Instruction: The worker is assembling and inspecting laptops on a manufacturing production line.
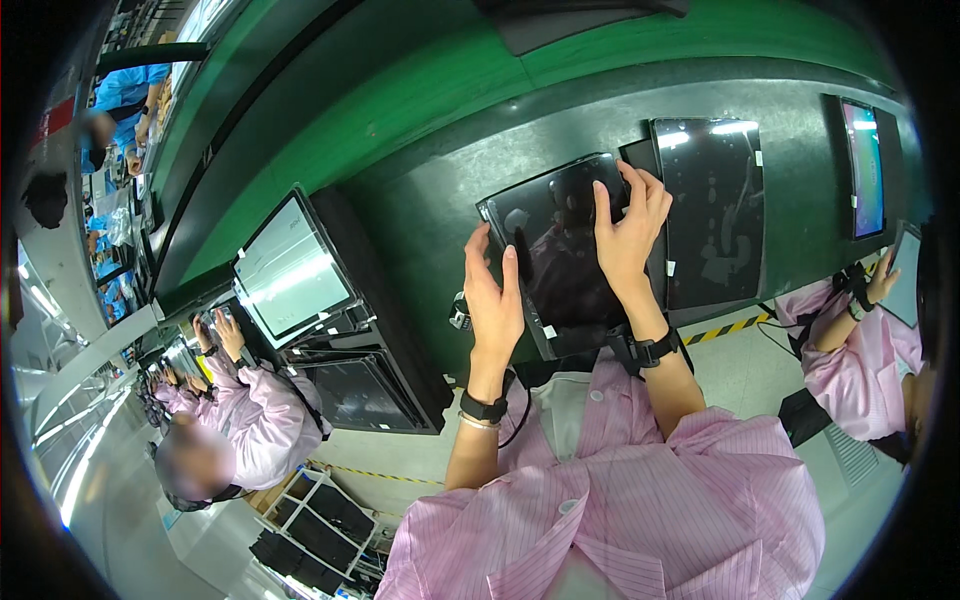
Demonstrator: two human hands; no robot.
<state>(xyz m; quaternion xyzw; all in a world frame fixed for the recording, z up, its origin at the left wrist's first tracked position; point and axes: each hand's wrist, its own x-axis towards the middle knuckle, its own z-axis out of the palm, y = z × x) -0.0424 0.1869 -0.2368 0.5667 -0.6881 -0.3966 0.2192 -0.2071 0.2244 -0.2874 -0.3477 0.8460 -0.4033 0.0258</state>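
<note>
A dark glossy flat-screen panel (555,225) lies tilted in front of me at the near side of the bench. My left hand (495,305) has it by the left edge, thumb over the glass and fingers along the outer side. At the upper right corner, my right hand (632,225) grips the panel with its thumb on the front and the fingers around the edge. Reflections and smudges mark the glass. Just right of my right hand sits a second dark panel (712,210) with white tabs on its edges.
On the left, a lit pale screen (293,270) leans over a black tray, above stacked dark panels (362,390). A colourful lit screen (865,170) stands far right. Co-workers in pink sit at my left (260,415) and right (850,340). A green raised strip (600,70) runs behind the bench.
</note>
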